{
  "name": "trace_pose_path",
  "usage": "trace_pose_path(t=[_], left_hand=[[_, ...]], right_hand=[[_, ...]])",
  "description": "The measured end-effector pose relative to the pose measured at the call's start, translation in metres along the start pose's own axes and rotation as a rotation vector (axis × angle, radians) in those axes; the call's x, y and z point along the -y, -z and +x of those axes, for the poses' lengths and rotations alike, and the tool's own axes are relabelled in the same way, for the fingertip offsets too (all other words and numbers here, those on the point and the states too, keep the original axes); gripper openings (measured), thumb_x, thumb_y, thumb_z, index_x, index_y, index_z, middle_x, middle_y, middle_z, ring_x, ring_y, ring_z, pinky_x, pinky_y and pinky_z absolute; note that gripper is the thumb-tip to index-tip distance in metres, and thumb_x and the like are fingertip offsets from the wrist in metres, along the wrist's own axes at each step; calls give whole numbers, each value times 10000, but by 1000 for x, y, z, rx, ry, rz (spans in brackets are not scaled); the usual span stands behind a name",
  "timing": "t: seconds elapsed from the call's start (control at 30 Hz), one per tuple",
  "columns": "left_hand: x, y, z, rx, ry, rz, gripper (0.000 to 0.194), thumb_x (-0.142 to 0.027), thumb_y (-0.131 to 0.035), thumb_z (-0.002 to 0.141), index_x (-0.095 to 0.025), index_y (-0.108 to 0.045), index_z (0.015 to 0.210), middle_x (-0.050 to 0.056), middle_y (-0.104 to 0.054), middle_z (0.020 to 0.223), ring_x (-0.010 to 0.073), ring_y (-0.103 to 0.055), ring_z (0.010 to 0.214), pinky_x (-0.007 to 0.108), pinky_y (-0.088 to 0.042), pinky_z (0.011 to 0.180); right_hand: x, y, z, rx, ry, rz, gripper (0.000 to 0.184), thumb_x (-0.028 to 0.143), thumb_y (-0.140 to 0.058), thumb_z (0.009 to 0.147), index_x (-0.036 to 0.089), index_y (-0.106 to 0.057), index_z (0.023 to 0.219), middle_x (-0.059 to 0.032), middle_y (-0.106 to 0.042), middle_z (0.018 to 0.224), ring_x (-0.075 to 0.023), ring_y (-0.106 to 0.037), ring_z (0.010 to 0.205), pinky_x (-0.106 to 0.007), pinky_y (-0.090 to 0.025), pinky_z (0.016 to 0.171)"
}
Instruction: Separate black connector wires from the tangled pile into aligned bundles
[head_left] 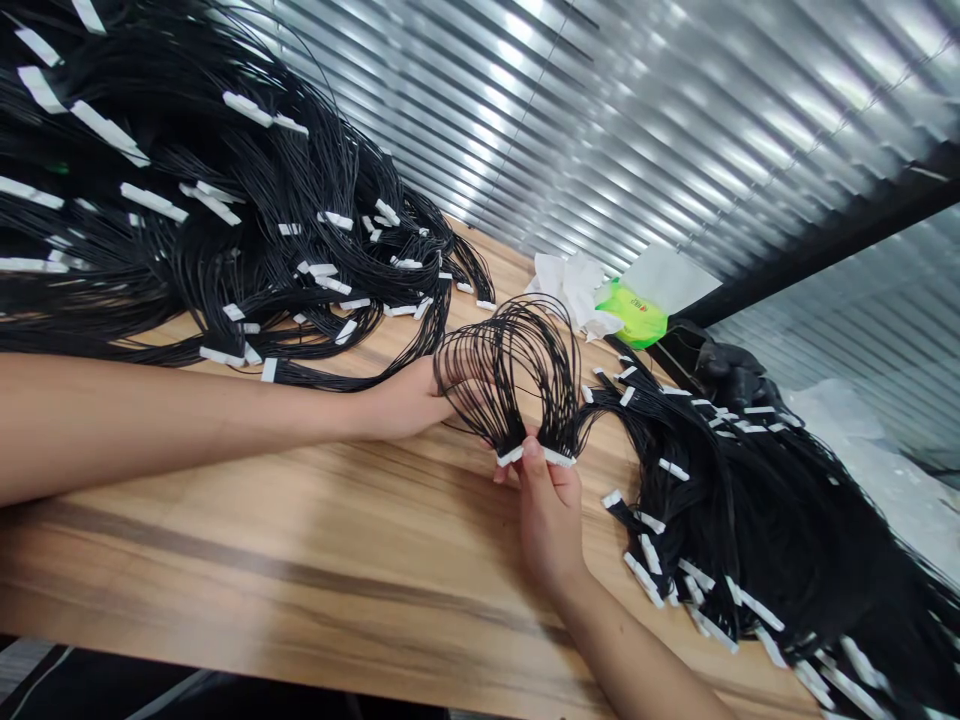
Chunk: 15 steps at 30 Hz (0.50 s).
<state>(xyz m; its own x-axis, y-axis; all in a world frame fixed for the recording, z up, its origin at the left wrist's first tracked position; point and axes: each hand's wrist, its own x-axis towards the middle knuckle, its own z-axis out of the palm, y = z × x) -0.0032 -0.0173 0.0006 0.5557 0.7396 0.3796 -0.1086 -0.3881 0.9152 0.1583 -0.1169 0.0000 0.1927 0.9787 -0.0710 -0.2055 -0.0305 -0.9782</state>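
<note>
My right hand (551, 505) pinches the two white connectors of a black wire harness (559, 370), thumb on top and fingertips beneath. The connectors sit side by side, and the wires rise from them in a fanned, rounded loop. My left hand (409, 400) is at the loop's left side, fingers stretched out behind the strands and partly hidden by them. Behind my left wrist, another harness with a white connector (268, 370) runs along the table. The held loop is just above the wooden tabletop (300, 550).
A large heap of black harnesses (300, 170) with white connectors covers the left back. Another pile (750, 510) lies at the right. Crumpled white tissue (570, 290) and a bright green packet (634, 315) stand at the back, before a corrugated metal wall (600, 120).
</note>
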Motion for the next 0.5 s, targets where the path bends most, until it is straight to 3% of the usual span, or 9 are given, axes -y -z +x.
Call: trace_pose_path(t=[0.07,0.2,0.37,0.5], left_hand=[[-2,2,-2,51,-35,136,263,-248,-522,911,-167,-656,1122,69,-694,1092,159,-638,992,298,-501,880],[-8,4,-9,71,-153,550,197,-291,-553,896,-199,-727,915,25,-723,880,133,-645,824,238,-480,752],[-15,7,-10,46,-414,539,124,-267,-607,870,-197,-706,843,13,-730,794,108,-640,748,217,-472,704],[-17,10,-6,-37,-498,635,111,-258,-595,883,-213,-694,857,13,-709,795,114,-615,754,248,-436,703]], right_hand=[[1,1,2,-24,26,-23,268,454,-646,809,188,-632,844,-7,-620,687,-131,-513,588,-269,-439,574],[1,3,5,-81,41,-42,281,465,-622,822,187,-602,855,-13,-601,722,-135,-503,626,-268,-426,577],[0,4,6,-93,38,-3,283,468,-636,814,189,-599,844,0,-585,715,-125,-486,614,-260,-412,568],[1,2,4,-53,16,-42,287,472,-629,818,185,-620,831,-10,-607,723,-123,-468,603,-254,-400,547]])
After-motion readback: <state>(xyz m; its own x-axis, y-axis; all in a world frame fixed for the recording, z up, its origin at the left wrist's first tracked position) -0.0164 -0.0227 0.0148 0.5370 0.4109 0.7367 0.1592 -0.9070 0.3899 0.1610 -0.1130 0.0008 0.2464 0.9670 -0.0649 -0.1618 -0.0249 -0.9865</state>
